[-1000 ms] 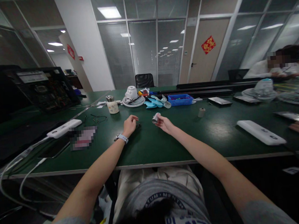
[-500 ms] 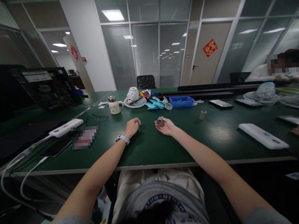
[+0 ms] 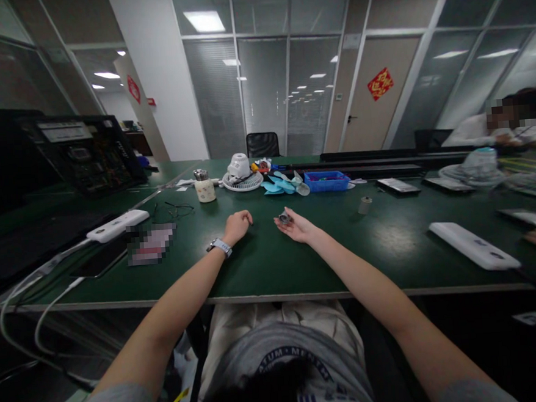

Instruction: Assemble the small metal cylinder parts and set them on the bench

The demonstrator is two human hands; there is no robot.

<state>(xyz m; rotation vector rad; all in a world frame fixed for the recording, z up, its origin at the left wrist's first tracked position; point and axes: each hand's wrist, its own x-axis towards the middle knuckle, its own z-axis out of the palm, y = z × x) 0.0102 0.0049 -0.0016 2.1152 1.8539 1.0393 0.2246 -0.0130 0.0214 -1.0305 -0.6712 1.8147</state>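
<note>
My right hand (image 3: 297, 226) is turned palm up over the green table and holds a small grey metal cylinder (image 3: 284, 218) between thumb and fingers, its hollow-looking round end facing me. The exact kind of the cylinder is too small to tell. To its left, my left hand (image 3: 237, 227) rests on its side on the tabletop, fingers curled in, with nothing visible in them. A watch (image 3: 220, 247) is on that wrist. Right of my right hand stands another small cylinder (image 3: 365, 205) with a short pin on top, which looks like a small motor.
Behind my hands are a white fan housing (image 3: 239, 172), blue fan blades (image 3: 280, 184), a blue tray (image 3: 326, 182) of small parts and a cream bottle (image 3: 205, 190). White power strips lie left (image 3: 118, 226) and right (image 3: 473, 245). Another person (image 3: 469, 132) sits far right.
The grey cylinder has tilted and shifted slightly left in my right hand's fingers. My left hand has stayed in place. The view has moved a little.
</note>
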